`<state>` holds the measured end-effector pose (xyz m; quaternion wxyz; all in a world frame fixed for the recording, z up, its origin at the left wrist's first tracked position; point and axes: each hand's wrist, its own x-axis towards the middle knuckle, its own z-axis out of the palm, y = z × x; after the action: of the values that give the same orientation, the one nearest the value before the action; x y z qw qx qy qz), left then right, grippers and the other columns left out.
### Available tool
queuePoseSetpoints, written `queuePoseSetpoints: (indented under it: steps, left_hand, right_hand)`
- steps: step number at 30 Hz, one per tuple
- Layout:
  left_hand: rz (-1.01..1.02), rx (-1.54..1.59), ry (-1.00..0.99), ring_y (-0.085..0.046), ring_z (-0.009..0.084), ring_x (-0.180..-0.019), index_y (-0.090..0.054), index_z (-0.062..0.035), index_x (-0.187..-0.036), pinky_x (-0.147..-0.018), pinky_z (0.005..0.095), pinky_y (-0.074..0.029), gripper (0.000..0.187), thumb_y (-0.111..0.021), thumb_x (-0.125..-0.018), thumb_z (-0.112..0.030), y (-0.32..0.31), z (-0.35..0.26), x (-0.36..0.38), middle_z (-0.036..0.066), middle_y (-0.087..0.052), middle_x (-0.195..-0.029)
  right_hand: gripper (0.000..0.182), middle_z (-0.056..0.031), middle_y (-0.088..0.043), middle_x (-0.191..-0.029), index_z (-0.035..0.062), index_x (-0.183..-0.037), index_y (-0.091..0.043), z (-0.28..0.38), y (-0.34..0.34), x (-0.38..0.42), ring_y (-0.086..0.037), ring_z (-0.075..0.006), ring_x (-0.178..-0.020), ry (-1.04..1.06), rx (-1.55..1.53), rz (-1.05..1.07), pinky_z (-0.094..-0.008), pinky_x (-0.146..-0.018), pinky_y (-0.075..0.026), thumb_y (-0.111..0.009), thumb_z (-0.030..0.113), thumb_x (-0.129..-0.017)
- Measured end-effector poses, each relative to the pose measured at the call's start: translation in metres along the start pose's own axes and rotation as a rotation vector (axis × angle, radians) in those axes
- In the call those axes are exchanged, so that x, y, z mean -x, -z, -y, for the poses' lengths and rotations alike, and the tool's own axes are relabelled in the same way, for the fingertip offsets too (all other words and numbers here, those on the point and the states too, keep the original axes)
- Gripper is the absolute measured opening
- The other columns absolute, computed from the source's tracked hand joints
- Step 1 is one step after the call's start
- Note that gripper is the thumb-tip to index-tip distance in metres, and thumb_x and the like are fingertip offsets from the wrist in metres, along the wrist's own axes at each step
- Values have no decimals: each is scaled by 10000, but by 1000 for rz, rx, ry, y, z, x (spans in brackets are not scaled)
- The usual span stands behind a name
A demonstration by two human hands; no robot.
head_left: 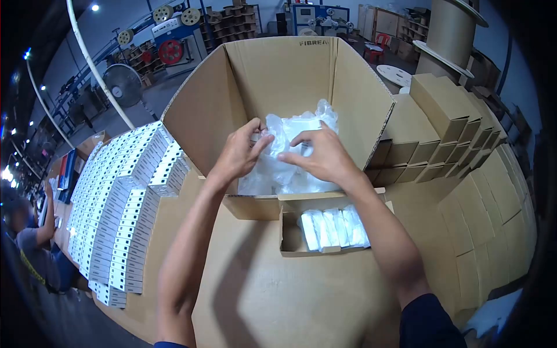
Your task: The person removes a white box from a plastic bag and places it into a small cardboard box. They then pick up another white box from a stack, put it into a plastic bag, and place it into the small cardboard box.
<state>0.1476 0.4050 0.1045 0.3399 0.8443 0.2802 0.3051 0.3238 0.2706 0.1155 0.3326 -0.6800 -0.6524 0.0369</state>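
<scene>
A big open cardboard box (278, 64) stands before me, with clear plastic bags (255, 182) in its bottom. Over them is a white item in a clear plastic bag (301, 124), between my hands. My left hand (238, 151) pinches the left side of this bag. At its right side is my right hand (325, 153), thumb and forefinger spread apart in a C shape; the bag partly hides its other fingers. Below the hands, a small open cardboard box (290, 238) holds a row of several white items in plastic wrap (328, 229), partly covered by my right forearm.
Stacks of white printed boxes (127, 209) fill the table's left side. Brown cardboard boxes (429, 127) are piled at the right, with more brown boxes (487, 220) nearer. A person (40, 243) sits at the far left. Machines and large reels (447, 35) stand behind.
</scene>
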Motion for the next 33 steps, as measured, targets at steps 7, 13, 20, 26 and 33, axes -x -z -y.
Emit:
queuePoseSetpoints:
  steps: [7, 13, 20, 26, 33]
  left_hand:
    - [-174, 12, -93, -466, 168, -671, -506, -10, -943, -626, 371, -461, 331, -698, -993, -275, -17, -1, -3, 118, -553, -738]
    - [-392, 54, -174, -434, 147, -685, -485, -24, -899, -616, 324, -428, 308, -730, -966, -198, -32, -1, -12, 74, -495, -729]
    - [-632, -56, -164, -512, 332, -627, -497, -1, -875, -636, 394, -483, 259, -719, -948, -114, -30, 0, -20, 171, -553, -717]
    - [-575, -275, -276, -615, 362, -796, -560, -7, -1022, -760, 441, -517, 203, -707, -952, -128, -26, 44, -37, 213, -602, -884]
    - [-462, -219, -241, -624, 356, -1178, -582, -5, -1306, -995, 436, -506, 366, -636, -1008, -212, -26, -27, 10, 211, -621, -1232]
  right_hand:
    - [239, -240, -686, -771, -22, -833, -748, -20, -29, -20, -656, -408, -914, 104, -93, -162, -450, -1052, -461, -790, 213, -827]
    - [297, -234, -644, -653, -46, -762, -721, -18, -14, -13, -640, -380, -669, -39, -156, -98, -470, -890, -522, -770, 229, -862]
    - [393, -241, -705, -752, -52, -896, -762, -36, -16, -2, -659, -340, -660, -66, -341, 104, -426, -717, -530, -777, 338, -851]
    - [323, -208, -712, -873, -35, -982, -758, -43, -17, 2, -710, -282, -808, 21, 15, -359, -412, -765, -538, -739, 280, -915]
    - [416, -231, -677, -895, -37, -919, -755, -18, 8, 12, -659, -357, -819, -281, -463, -354, -430, -763, -509, -680, 367, -980]
